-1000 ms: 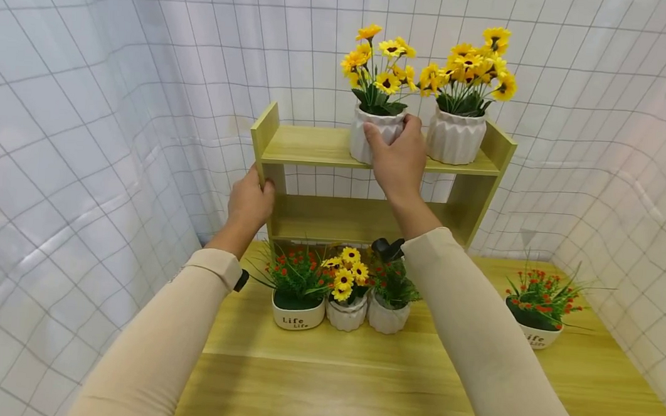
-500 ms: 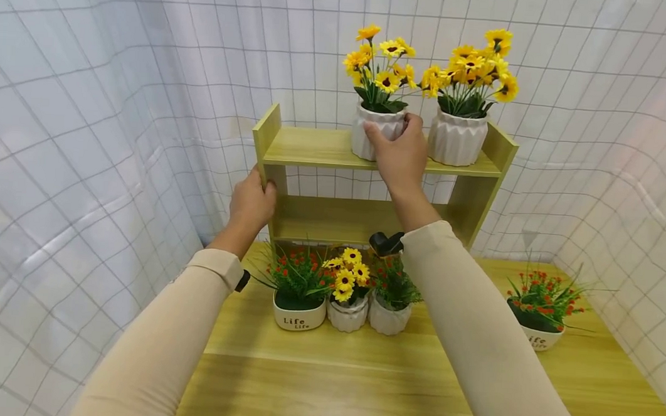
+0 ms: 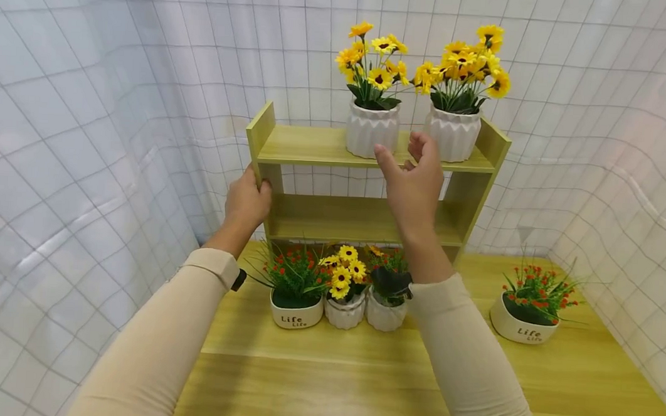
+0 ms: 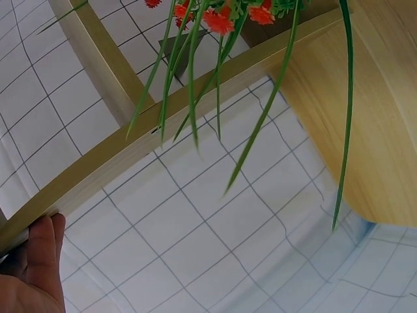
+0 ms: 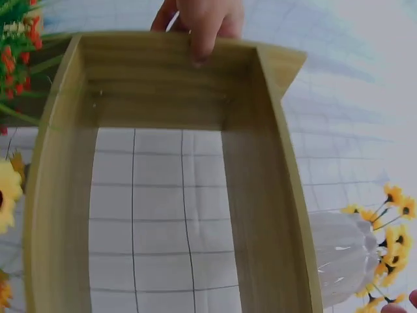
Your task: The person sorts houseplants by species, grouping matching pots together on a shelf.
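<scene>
My left hand (image 3: pixel 247 200) grips the left side panel of a two-tier wooden shelf (image 3: pixel 308 145); in the right wrist view its thumb (image 5: pixel 204 40) folds over the panel's edge. On the top tier stand two ribbed white pots of yellow artificial flowers, the left flower pot (image 3: pixel 372 133) near the middle and the right flower pot (image 3: pixel 455 134) by the right end. Just in front of them is my right hand (image 3: pixel 416 187), thumb and fingers apart with nothing between them. Its fingertips overlap the right pot's lower edge in the head view.
Before the shelf, on the wooden table (image 3: pixel 324 383), stand a red-flowered oval planter (image 3: pixel 297 316), a yellow-flowered pot (image 3: pixel 345 314) and a third white pot (image 3: pixel 385 314). Another oval planter (image 3: pixel 524 325) is at the right. A white grid-patterned curtain (image 3: pixel 193 69) surrounds the table.
My right hand has let go of the left flower pot and drawn back to the right and slightly down. That pot stays on the top tier. My left hand keeps its grip on the panel.
</scene>
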Tool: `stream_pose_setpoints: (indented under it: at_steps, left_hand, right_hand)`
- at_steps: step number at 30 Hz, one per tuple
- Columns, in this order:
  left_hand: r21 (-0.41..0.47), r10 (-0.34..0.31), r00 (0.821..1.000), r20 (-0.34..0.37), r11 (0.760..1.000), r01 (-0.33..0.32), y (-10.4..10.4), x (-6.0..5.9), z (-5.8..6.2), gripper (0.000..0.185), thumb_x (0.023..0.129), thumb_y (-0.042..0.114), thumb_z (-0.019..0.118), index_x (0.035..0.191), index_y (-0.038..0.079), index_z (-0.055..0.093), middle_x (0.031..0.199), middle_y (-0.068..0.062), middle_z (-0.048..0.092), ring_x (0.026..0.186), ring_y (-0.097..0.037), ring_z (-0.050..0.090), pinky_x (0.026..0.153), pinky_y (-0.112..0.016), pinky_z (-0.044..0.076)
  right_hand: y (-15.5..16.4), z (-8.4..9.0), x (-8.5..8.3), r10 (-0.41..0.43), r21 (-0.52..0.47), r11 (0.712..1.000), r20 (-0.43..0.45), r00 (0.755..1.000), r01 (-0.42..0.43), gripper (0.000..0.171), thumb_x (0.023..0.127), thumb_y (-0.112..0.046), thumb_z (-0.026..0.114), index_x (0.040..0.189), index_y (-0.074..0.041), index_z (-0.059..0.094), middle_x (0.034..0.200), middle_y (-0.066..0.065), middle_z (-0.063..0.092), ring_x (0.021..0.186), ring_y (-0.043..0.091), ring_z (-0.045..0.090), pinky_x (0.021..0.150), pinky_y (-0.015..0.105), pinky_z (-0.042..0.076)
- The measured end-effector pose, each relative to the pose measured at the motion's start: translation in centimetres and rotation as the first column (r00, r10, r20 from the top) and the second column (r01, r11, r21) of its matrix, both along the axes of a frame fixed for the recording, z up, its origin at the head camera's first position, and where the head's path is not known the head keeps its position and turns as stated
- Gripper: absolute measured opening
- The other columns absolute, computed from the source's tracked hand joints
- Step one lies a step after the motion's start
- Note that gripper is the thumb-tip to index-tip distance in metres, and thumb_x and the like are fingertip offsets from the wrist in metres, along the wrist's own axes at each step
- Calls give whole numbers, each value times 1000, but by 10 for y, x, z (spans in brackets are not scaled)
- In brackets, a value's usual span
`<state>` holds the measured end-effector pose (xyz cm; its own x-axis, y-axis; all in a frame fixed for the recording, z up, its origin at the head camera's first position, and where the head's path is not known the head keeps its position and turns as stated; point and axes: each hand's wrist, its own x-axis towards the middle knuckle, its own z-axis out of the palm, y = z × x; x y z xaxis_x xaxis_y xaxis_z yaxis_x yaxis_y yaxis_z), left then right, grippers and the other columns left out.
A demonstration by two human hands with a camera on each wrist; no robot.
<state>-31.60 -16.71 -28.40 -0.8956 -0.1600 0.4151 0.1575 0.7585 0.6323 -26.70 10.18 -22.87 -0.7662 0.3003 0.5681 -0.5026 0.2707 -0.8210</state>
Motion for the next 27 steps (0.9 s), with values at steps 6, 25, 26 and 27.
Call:
stream_pose_setpoints:
  at_steps: [6, 25, 26, 27]
  left_hand:
    - [-2, -3, 1000, 3, 1000, 3, -3, -1, -1, 37, 103, 22, 42, 135, 4, 50, 123, -25, 63, 110, -44, 61, 84, -57, 48]
    - [-17, -1, 1000, -2, 1000, 1, -2, 0, 0, 37, 102, 21, 43, 134, 3, 51, 123, -25, 63, 110, -45, 60, 85, -59, 47]
    - [-16, -1, 1000, -2, 1000, 1, -2, 0, 0, 37, 102, 21, 43, 134, 4, 51, 123, -25, 63, 110, -45, 60, 85, -59, 48]
    - [-15, 1, 1000, -3, 1000, -1, -3, 0, 0, 36, 102, 21, 43, 133, 4, 51, 123, -25, 63, 109, -45, 61, 84, -58, 48]
  right_hand:
    - [2, -35, 33, 22, 1, 1000, -85, 996, -22, 63, 87, -35, 77, 135, -3, 52, 136, 6, 55, 126, 19, 51, 103, 32, 41]
    - [-34, -161, 89, 20, -2, 1000, 48, 999, -20, 57, 87, -36, 77, 132, -7, 56, 129, 5, 58, 122, 22, 54, 102, 42, 44]
    - [-35, -165, 89, 24, -6, 1000, 60, 998, -24, 56, 88, -34, 77, 132, -7, 56, 128, 5, 58, 121, 23, 54, 102, 42, 44]
    - [-36, -170, 90, 32, -8, 999, 72, 997, -32, 56, 88, -34, 77, 131, -7, 56, 128, 5, 58, 121, 23, 54, 101, 42, 44]
